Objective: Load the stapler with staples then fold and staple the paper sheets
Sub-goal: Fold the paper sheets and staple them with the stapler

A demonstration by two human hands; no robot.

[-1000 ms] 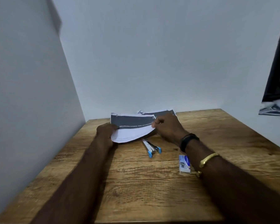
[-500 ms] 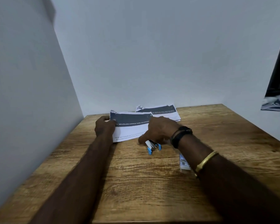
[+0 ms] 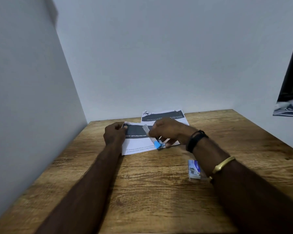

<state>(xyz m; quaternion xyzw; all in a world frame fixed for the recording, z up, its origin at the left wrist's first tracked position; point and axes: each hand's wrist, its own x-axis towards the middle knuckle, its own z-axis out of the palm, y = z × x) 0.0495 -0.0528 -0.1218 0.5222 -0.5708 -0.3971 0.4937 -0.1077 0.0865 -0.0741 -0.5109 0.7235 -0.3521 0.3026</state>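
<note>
Left hand [image 3: 114, 135] pinches paper's [image 3: 139, 146] left edge, pinning the fold on table [image 3: 159, 200]. Right hand [image 3: 169, 130] grips stapler [image 3: 158, 144] over paper's right half, probably lining up a staple. Box [image 3: 194, 169] sits near-right of paper, spare sheet [image 3: 162, 115] just behind.

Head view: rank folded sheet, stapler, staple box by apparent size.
1. folded sheet
2. stapler and staple box: look alike; right hand hides part of the stapler, box sits nearer the camera, so unranked.
</note>
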